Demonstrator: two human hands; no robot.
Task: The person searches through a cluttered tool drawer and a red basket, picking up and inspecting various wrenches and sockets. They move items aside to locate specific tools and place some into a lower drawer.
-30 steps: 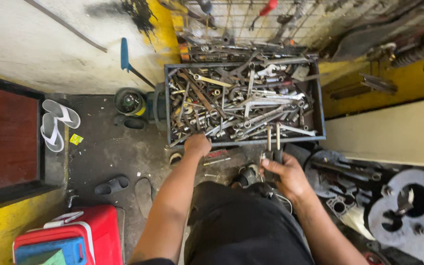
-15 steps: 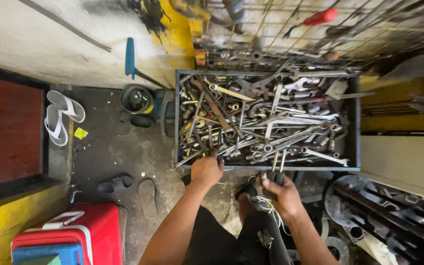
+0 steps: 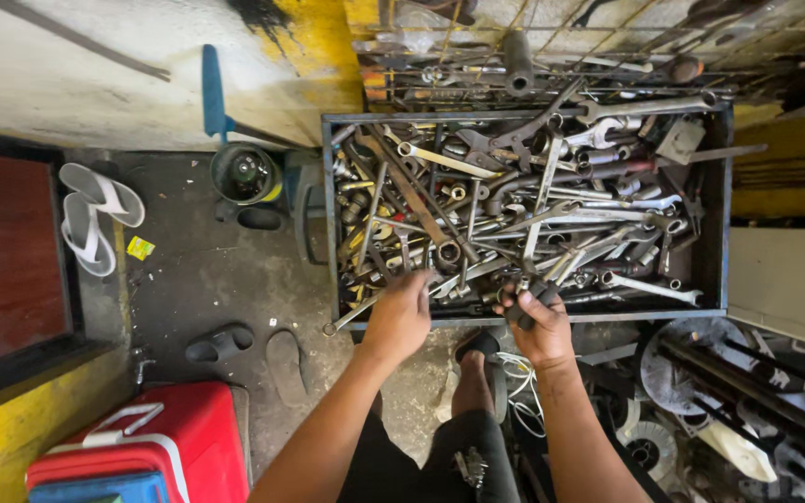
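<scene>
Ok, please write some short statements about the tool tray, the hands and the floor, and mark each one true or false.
1. The tool tray is full of metal wrenches. True.
2. The left hand is at the near edge of the tray. True.
3. The right hand is empty. False: it grips dark tool handles.
4. A pair of white sandals lies on the floor to the left. True.
5. The box at the lower left is green. False: it is red with a white handle.
6. The blue brush lies inside the tray. False: it stands against the wall, left of the tray.
</scene>
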